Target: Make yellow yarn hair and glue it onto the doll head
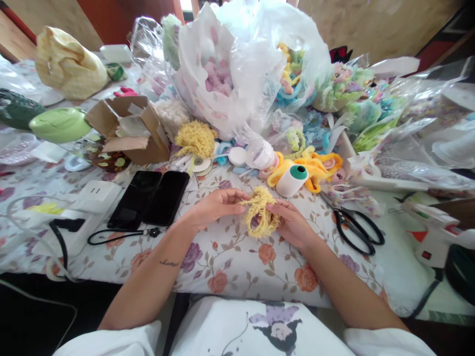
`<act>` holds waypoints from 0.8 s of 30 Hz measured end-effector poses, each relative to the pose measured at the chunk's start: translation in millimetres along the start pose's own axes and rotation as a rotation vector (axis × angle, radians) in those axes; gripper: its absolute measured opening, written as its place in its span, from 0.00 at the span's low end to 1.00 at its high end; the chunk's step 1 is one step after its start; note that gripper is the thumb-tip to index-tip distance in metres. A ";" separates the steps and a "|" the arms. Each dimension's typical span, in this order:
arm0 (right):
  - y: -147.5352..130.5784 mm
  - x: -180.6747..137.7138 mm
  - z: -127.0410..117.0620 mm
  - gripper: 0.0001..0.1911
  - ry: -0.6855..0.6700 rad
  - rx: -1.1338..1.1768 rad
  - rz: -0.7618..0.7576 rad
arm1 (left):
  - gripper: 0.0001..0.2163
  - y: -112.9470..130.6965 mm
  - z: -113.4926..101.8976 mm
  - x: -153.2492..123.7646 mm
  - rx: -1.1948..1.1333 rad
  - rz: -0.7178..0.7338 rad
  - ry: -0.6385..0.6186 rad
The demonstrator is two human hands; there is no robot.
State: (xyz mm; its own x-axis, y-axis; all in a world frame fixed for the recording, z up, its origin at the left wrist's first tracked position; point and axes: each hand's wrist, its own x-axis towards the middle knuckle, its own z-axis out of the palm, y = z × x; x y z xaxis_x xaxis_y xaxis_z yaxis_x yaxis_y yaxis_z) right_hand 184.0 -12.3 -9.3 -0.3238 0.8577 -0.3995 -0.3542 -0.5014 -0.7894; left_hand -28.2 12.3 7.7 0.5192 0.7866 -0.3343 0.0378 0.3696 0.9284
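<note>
A short line of cursive script (pixel 169 263) runs along the left forearm, below the left hand (pixel 220 203), too small to read with certainty. That hand's thumb and fingers pinch one side of a looped bundle of yellow fuzzy yarn (pixel 264 225); the right hand (pixel 295 222) pinches the opposite side, so the bundle is held between the two, above the flower-patterned counter (pixel 237 262). Just beyond the right hand stands one white spool with a green core (pixel 291 182), tilted, with an orange-yellow plush piece (pixel 323 165) behind it. Past both hands, a large white plastic bag (pixel 256 64) crowds the far side, and a single yellow fluffy clump (pixel 195 140) sits ahead of the left hand, beside one open cardboard box (pixel 143 150). Left of the left hand lie two black phones (pixel 166 198), side by side, a black wrist strap (pixel 115 236) nearer the edge, and, farther out, one white plug adapter (pixel 95 197). Right of the right hand is one pair of black-handled scissors (pixel 355 227); well beyond that is one white glue gun (pixel 432 242), its red switch visible.
</note>
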 end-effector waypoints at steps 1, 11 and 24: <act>0.3 0.2 0.4 0.07 0.000 0.000 -0.003 | 0.16 1.0 0.5 -0.5 -0.009 -0.003 -0.016; 4.4 1.3 1.1 0.08 -0.039 -0.072 -0.093 | 0.26 -9.0 20.5 4.3 0.034 -0.011 0.021; 5.1 4.3 -3.8 0.11 -0.021 -0.073 -0.112 | 0.19 -0.3 1.6 -0.4 -0.242 0.000 -0.064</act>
State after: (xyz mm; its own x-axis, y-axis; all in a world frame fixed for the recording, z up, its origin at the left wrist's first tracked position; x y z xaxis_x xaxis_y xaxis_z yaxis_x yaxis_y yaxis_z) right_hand 184.2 -10.8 -16.7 -0.3046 0.9048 -0.2975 -0.3244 -0.3922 -0.8608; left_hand -27.0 11.1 7.8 0.5728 0.7562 -0.3164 -0.1638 0.4837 0.8598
